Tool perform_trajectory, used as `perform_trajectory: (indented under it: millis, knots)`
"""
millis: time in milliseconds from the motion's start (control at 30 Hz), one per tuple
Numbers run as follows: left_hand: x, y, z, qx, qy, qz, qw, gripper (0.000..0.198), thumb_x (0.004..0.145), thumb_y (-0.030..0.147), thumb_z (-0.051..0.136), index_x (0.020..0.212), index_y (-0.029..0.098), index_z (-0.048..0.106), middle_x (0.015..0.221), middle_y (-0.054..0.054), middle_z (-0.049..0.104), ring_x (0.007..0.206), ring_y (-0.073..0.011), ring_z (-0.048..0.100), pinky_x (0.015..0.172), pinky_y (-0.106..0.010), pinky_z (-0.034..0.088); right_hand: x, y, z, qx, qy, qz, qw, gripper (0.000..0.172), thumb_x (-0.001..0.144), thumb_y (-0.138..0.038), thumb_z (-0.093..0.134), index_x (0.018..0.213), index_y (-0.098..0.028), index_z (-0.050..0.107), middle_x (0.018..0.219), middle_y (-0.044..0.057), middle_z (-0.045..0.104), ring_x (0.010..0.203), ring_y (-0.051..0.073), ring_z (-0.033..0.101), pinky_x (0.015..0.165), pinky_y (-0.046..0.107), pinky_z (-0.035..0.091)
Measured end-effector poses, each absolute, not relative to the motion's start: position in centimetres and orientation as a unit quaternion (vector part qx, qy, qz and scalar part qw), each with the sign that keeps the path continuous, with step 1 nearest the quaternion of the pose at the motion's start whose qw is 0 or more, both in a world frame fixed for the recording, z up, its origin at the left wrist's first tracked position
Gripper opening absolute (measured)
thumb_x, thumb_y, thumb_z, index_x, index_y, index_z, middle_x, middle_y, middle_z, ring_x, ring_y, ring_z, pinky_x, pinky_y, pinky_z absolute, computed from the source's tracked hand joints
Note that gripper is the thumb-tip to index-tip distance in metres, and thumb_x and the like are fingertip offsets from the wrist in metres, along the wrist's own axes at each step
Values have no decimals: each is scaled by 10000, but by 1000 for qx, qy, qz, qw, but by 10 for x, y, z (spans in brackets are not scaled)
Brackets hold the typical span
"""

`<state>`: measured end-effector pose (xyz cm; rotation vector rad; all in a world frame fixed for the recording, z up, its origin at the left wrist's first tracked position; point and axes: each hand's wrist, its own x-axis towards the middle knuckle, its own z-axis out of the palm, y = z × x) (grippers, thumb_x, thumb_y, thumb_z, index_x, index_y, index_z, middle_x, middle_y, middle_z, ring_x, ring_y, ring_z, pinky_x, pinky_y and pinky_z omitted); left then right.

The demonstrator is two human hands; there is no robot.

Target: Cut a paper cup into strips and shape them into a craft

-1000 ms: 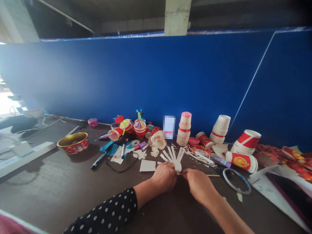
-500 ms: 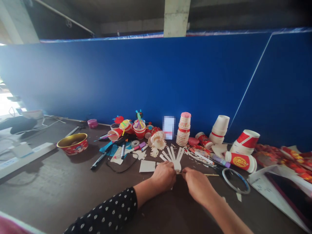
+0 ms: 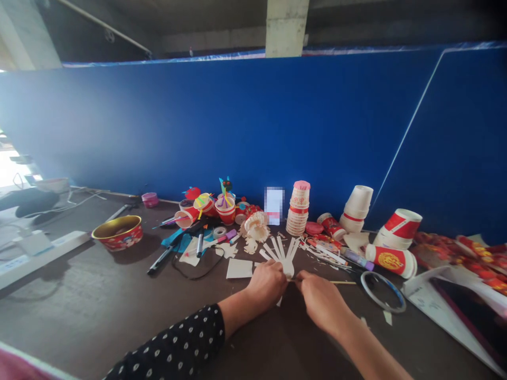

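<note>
A white paper piece cut into fanned strips lies on the dark table, its strips pointing away from me. My left hand is closed at its near left side, fingers pressed on the base of the paper. My right hand pinches just to the right of that base, with a thin wooden stick running through it and out to the right. The fingertips hide where stick and paper meet. Beside my left hand lies a white square card.
Behind stand stacked paper cups, more white cups and markers. At right are a tape roll, a lying red cup and a tablet. A gold-lined bowl and power strip sit left.
Both hands stay at the paper's base, with only a very slight shift of the left fingers. The view has tilted a little.
</note>
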<state>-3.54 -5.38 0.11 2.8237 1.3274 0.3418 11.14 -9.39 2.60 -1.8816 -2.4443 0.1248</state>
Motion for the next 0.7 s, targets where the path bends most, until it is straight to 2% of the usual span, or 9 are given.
perform_trajectory:
  millis: [167, 700]
  knots:
    - [-34, -53, 2, 902, 419, 104, 2, 201, 832, 219, 464, 742, 142, 626, 840, -71, 615, 824, -201, 548, 726, -282, 434, 111, -95, 30, -606, -794, 47, 20, 294, 818, -76, 359, 952, -149, 611, 935, 126, 650, 908, 212, 616, 699, 247, 399]
    - [-35, -52, 1, 896, 424, 128, 25, 171, 810, 205, 466, 749, 145, 614, 829, -79, 622, 826, -210, 549, 755, -303, 429, 114, -94, 25, -597, -801, 41, 24, 301, 781, -52, 379, 940, -161, 609, 934, 117, 644, 899, 208, 611, 700, 255, 390]
